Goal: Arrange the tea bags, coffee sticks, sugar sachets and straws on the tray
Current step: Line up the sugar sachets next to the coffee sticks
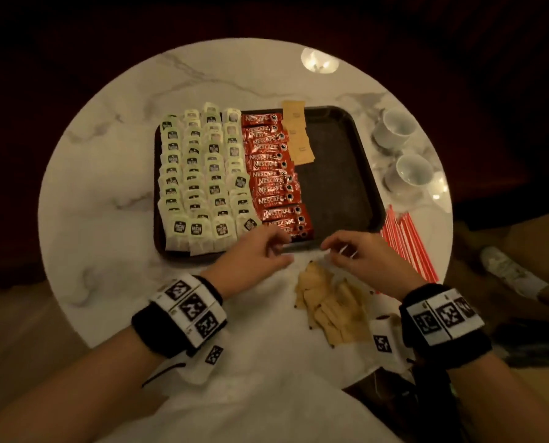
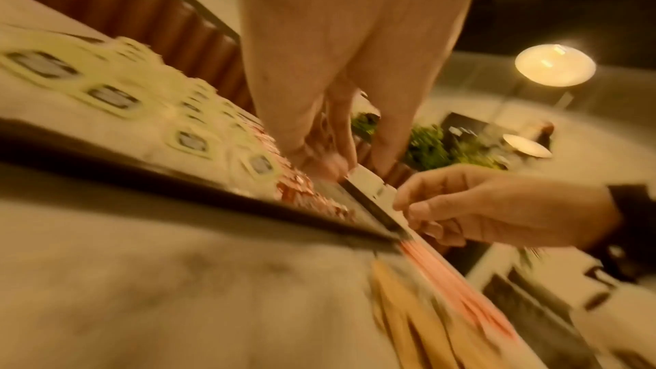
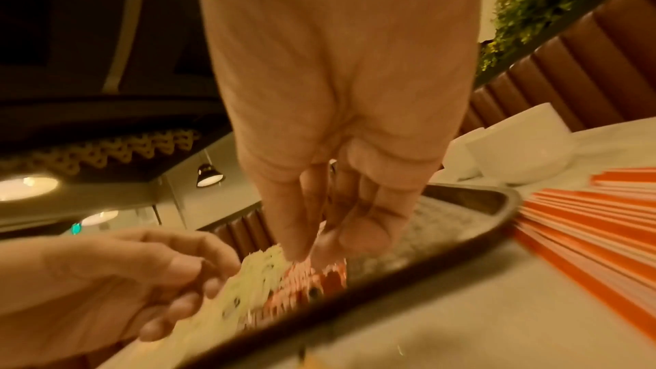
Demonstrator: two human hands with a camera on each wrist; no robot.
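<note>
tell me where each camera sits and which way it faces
Head: above, facing down at the round marble table and dark rectangular tray; both forearms and hands show.
Left wrist: low beside the tray's near edge, facing along the left hand; the right hand shows.
Right wrist: low, facing along the right hand toward the white ceramic cups.
Shared: both wrist views show the orange-and-white paper-wrapped straws.

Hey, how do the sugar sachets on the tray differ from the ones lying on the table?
The sugar sachets on the tray are few and set in an overlapping column beside the coffee sticks. The sugar sachets on the table are many more, heaped loosely and pointing different ways near the hands. Both lots are the same tan paper packets.
</note>
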